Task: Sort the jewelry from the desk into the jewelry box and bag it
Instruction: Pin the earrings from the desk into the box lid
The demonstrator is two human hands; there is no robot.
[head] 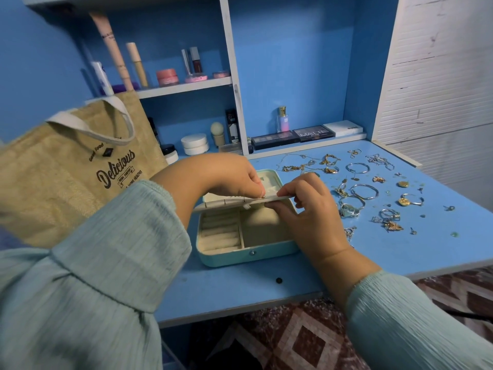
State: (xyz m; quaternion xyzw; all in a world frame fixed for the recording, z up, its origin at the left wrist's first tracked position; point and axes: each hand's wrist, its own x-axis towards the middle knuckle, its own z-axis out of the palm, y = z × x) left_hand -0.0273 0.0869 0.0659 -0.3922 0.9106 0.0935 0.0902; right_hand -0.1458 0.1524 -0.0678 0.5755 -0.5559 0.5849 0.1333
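A teal jewelry box [240,259] lies open on the blue desk [266,292], its cream compartments bare. A cream inner panel [226,203] is raised level above the tray. My right hand [312,212] grips that panel's right end. My left hand [234,180] pinches a small stud earring [263,196] against the panel's top edge. Loose jewelry [358,192] is spread over the desk right of the box: hoops, rings, chains, pendants and tiny studs. A jute bag [80,172] printed "Delicious" stands upright left of the box, partly behind my left sleeve.
Cosmetics fill the shelves behind: tubes and pots [166,76] above, jars [194,144], a perfume bottle [282,120] and eyeshadow palettes [293,136] at desk level. A white slatted panel [440,76] borders the right. A patterned carpet [306,343] lies below the desk's front edge.
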